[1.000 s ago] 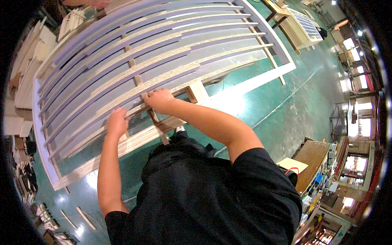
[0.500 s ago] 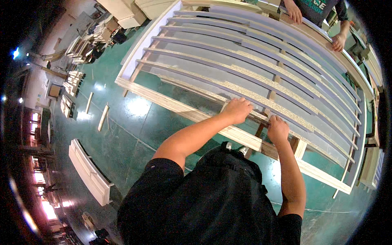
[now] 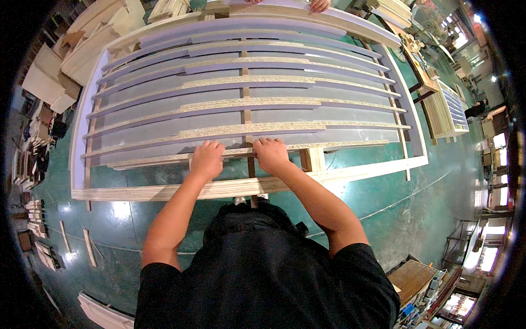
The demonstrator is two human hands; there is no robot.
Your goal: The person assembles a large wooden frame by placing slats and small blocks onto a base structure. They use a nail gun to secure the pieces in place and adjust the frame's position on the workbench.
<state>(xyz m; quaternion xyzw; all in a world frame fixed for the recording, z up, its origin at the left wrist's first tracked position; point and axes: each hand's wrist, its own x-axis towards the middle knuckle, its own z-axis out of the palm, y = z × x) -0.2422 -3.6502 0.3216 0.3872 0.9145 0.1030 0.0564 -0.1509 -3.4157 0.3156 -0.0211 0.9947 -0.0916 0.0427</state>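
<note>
A large rectangular wooden frame lies before me, with a layered plywood front rail [image 3: 230, 189] and several chipboard strips [image 3: 252, 130] running across it lengthwise. My left hand [image 3: 207, 159] is curled over the nearest chipboard strip [image 3: 334, 146], left of the middle crosspiece [image 3: 251, 167]. Close by, my right hand [image 3: 270, 153] is closed over the same strip, just right of that crosspiece. Both sets of fingertips are partly hidden behind the strip. A short wooden block [image 3: 313, 159] stands between this strip and the front rail, right of my right hand.
Another person's hands [image 3: 319, 5] rest at the far rail [image 3: 307, 19]. Stacked pale panels [image 3: 101, 44] stand at the far left. A workbench [image 3: 419, 71] and a slatted stack [image 3: 446, 109] are at the right. Loose wood pieces [image 3: 89, 248] lie on the green floor, left.
My view has swung to the right, so the frame now looks more level. Both hands stay on the nearest strip. The other person's torso has left the view.
</note>
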